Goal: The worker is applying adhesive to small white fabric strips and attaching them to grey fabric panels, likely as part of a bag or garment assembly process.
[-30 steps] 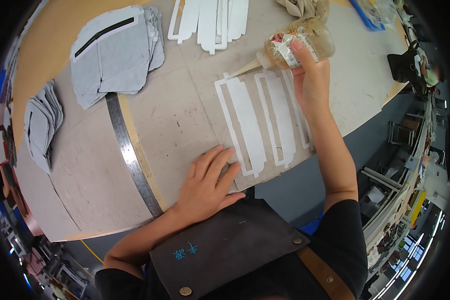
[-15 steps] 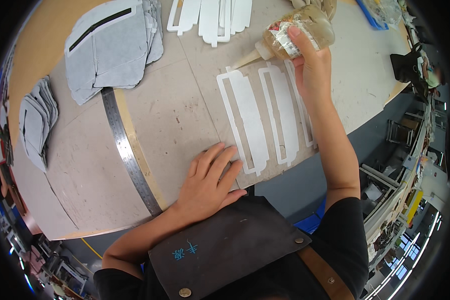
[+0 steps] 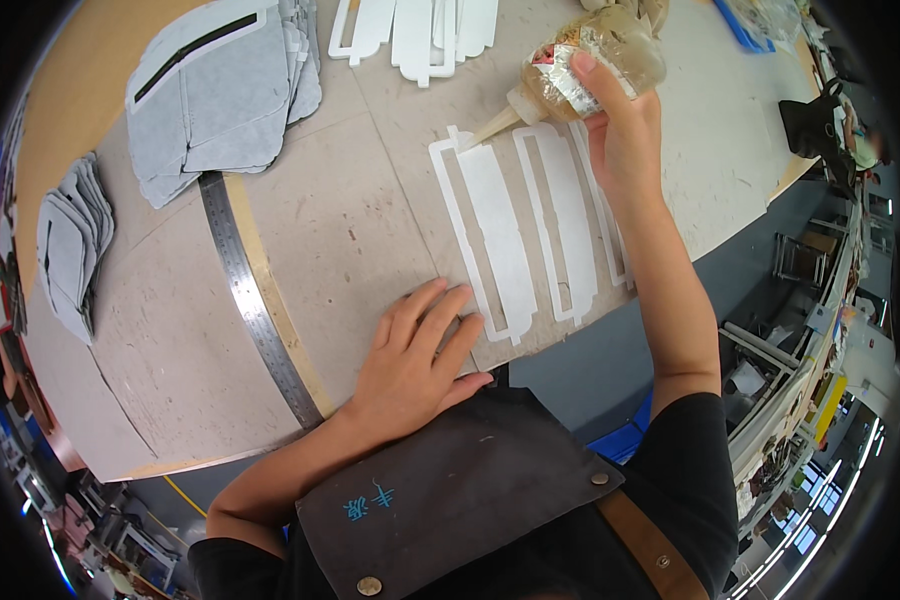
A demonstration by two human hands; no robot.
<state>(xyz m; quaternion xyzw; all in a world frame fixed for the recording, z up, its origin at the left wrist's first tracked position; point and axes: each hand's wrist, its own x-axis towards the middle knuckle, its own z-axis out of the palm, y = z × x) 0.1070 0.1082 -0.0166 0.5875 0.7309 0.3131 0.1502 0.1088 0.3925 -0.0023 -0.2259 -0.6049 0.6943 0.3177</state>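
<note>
My right hand (image 3: 625,135) is wrapped round a clear, label-wrapped glue bottle (image 3: 590,65) with yellowish contents, tilted so its long nozzle points down to the left. The nozzle tip meets or hovers just over the top end of a white slotted cut-out piece (image 3: 502,235); whether it touches, I cannot tell. Beside that piece lie a second white cut-out (image 3: 567,220) and a third (image 3: 610,225), partly hidden by my right hand and forearm. My left hand (image 3: 417,350) rests flat on the table, fingers spread, fingertips by the lower left edge of the first piece.
A steel ruler (image 3: 253,300) lies across the table (image 3: 360,220) left of my left hand. Stacked grey panels (image 3: 210,110) sit at the far left, with smaller grey pieces (image 3: 75,235) nearby. More white cut-outs (image 3: 425,40) lie at the back. A blue tray (image 3: 742,30) stands far right.
The bottle and its nozzle tip have shifted slightly, the tip now a little lower and further right on the first white piece's top end. My left hand stays nearly still.
</note>
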